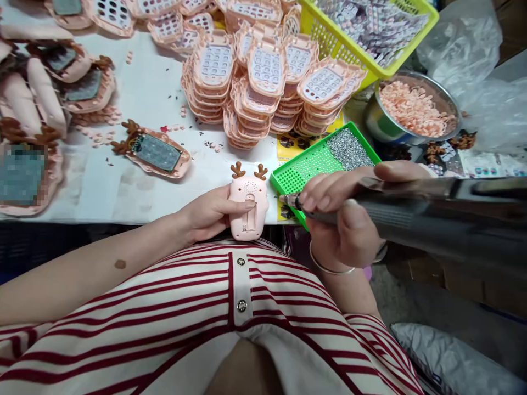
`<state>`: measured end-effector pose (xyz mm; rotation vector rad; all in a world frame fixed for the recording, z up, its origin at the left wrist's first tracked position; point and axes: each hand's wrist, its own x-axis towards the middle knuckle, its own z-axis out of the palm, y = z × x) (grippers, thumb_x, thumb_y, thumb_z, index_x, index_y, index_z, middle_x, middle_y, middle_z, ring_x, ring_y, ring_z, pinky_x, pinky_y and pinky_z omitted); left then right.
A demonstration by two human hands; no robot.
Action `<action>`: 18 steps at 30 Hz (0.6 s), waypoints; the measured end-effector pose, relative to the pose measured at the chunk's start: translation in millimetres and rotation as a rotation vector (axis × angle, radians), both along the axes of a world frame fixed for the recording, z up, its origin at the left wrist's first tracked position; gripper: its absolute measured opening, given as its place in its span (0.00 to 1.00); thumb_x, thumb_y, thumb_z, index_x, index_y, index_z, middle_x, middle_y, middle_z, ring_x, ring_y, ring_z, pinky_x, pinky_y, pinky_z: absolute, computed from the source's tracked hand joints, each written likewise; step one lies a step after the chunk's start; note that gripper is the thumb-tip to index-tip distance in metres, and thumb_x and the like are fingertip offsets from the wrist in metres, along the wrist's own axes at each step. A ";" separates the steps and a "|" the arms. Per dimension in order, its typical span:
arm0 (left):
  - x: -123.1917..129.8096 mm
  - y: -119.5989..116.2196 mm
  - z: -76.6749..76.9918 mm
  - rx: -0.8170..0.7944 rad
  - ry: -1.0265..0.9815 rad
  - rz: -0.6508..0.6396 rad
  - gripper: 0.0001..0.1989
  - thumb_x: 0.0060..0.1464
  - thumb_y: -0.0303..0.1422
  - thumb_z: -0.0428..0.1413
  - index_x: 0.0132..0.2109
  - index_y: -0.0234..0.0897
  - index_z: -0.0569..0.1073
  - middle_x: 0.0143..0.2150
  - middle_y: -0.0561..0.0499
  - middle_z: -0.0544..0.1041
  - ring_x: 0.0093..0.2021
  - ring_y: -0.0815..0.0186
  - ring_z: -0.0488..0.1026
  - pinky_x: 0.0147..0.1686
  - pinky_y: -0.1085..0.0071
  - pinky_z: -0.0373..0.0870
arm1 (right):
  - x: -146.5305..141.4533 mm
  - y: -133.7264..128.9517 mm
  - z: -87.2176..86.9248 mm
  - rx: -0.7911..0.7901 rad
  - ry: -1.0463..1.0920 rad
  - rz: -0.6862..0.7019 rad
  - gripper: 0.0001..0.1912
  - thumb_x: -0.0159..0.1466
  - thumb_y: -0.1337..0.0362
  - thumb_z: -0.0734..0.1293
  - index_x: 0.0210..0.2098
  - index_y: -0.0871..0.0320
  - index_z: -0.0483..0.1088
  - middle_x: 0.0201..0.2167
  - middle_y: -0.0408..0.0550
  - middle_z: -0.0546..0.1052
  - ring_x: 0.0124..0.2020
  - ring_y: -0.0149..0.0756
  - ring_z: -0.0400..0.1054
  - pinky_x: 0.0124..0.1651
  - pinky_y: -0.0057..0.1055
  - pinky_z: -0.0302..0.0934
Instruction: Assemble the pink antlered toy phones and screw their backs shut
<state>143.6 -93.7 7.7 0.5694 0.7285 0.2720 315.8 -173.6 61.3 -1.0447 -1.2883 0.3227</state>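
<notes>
My left hand (pixel 212 213) grips a pink plastic toy casing (pixel 247 192) with brown antlers, its back with the open battery slot facing up and my thumb across it. In my right hand (pixel 346 214) is a dark power screwdriver (pixel 420 214), held level with its tip pointing left. That tip is a little to the right of the casing, apart from it. Beneath the right hand lies a green basket (pixel 302 164) with a heap of small silver screws (pixel 349 147).
Stacked pink keypad shells (pixel 253 82) fill the table's back. Behind stand a yellow basket (pixel 341 41) of packets and a metal bowl (pixel 411 107) of pale pink pieces. An opened toy half (pixel 156 152) lies left; another person's hand (pixel 31 90) works at the far left.
</notes>
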 end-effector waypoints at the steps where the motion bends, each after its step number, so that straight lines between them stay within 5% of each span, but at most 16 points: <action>1: 0.7 0.0 -0.2 0.011 -0.015 0.002 0.20 0.43 0.25 0.68 0.46 0.32 0.78 0.38 0.45 0.81 0.38 0.61 0.77 0.43 0.65 0.73 | -3.5 2.6 -1.4 -0.021 -0.026 0.031 0.13 0.67 0.47 0.61 0.32 0.48 0.64 0.22 0.42 0.64 0.23 0.38 0.66 0.29 0.41 0.68; 5: 2.8 0.7 -1.0 0.033 -0.027 0.014 0.24 0.42 0.24 0.69 0.49 0.34 0.77 0.39 0.48 0.80 0.38 0.63 0.75 0.42 0.67 0.71 | -7.2 12.0 -10.5 -0.182 -0.180 -0.014 0.22 0.70 0.43 0.50 0.50 0.47 0.65 0.28 0.46 0.66 0.27 0.42 0.67 0.34 0.44 0.65; 8: 3.5 2.0 -1.4 0.025 -0.028 0.008 0.24 0.43 0.25 0.68 0.49 0.35 0.76 0.40 0.49 0.79 0.39 0.64 0.75 0.42 0.68 0.70 | -7.6 17.9 -15.4 -0.155 -0.172 0.002 0.25 0.70 0.43 0.50 0.59 0.46 0.60 0.30 0.46 0.66 0.27 0.42 0.66 0.34 0.43 0.63; 18: 3.8 8.4 -6.0 0.011 -0.051 -0.057 0.25 0.42 0.26 0.69 0.49 0.35 0.75 0.41 0.49 0.79 0.39 0.62 0.75 0.42 0.66 0.69 | -3.7 32.5 -25.5 -0.146 -0.145 0.027 0.30 0.68 0.41 0.54 0.65 0.44 0.50 0.30 0.44 0.67 0.23 0.39 0.67 0.27 0.42 0.66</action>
